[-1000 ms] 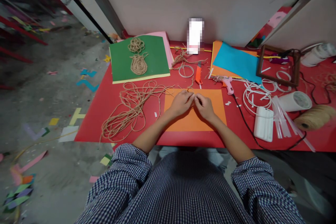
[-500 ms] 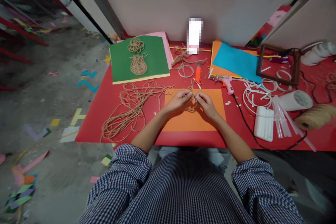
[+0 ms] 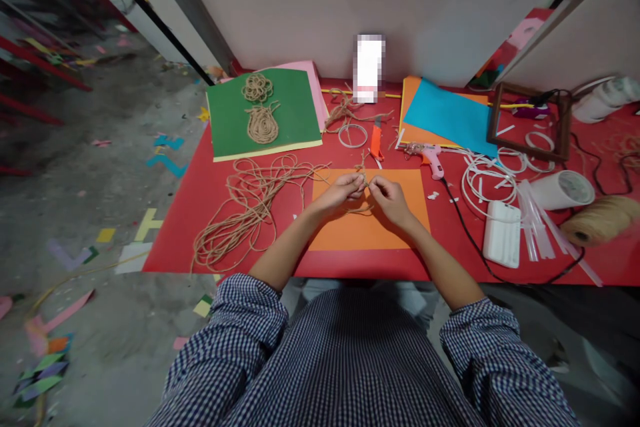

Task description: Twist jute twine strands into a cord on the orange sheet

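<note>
Left hand: By the left hand (image 3: 345,189), a thin piece of twine (image 3: 363,164) is grasped between bent fingers.
Right hand: The right hand (image 3: 391,199) is held just beside the left one, with thumb and fingertips pinched at the same piece; how firmly it is gripped cannot be told.
Piece of twine: It is held above the far half of the orange sheet (image 3: 370,235); its far end is seen beyond the fingers, and a curved part is seen nearer, below them. The middle is partly hidden by the fingers.
Red table: On the red table (image 3: 183,227), a loose heap of twine (image 3: 245,213) is spread to the left of the orange sheet.
Green sheet: At the far left, two twine coils are laid on the green sheet (image 3: 295,107): the flower-like coil (image 3: 258,88) is placed farther, the rounded coil (image 3: 263,125) nearer.
Far middle: An orange cutter (image 3: 377,142) is placed to the right of a thin ring (image 3: 341,136).
Right side: The pink glue gun (image 3: 434,160) is laid nearer than the blue sheet (image 3: 445,113). Farther right, a wooden frame (image 3: 566,130), a white case (image 3: 502,235) and a twine spool (image 3: 603,220) are seen.
Floor: Coloured paper scraps (image 3: 105,235) are scattered at the left.
</note>
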Demonstrator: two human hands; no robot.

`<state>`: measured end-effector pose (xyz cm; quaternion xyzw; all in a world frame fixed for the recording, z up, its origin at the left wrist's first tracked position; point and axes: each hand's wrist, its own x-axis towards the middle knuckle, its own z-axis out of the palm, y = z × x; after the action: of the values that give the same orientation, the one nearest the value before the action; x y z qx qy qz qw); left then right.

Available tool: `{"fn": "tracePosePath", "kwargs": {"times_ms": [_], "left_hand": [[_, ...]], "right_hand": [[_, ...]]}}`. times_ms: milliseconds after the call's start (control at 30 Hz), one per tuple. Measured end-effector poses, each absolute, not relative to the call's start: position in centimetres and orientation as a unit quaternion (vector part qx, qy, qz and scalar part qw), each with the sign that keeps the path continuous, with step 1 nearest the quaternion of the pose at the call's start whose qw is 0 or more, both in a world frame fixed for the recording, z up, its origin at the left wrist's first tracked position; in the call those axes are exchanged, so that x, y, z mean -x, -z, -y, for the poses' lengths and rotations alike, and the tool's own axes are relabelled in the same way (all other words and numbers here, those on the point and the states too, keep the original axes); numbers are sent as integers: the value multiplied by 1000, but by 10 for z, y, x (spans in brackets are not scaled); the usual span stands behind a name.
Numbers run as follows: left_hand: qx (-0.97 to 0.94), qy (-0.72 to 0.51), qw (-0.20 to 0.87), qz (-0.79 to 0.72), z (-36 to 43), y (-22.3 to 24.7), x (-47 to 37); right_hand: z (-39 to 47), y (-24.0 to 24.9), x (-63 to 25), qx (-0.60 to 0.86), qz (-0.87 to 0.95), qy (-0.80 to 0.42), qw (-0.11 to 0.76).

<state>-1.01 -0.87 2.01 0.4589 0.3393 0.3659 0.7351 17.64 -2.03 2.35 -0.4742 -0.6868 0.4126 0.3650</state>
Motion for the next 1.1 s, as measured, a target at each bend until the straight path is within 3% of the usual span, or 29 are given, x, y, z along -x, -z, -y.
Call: {"fn": "tracePosePath", "kwargs": {"times_ms": [233,533,700,867,1100], "left_hand": [[-535,-351,665,-385,2,-27,18],[-559,-285,656,-421,3,-29,23],[-656,-282,521,-468,-6,-18,22],[-710,-306,344,-533,-9,-8,19],[-616,-403,421,-531,-9,-2,16]], "right_hand": [[19,-24,-178,482,706,-377,355],[20,-26,-181,493,760,-295,305],[16,-28,-184,519,809,-162,223],[15,-26,-185,531,810,-80,235],[34,-24,-170,438,867,0,238]]}}
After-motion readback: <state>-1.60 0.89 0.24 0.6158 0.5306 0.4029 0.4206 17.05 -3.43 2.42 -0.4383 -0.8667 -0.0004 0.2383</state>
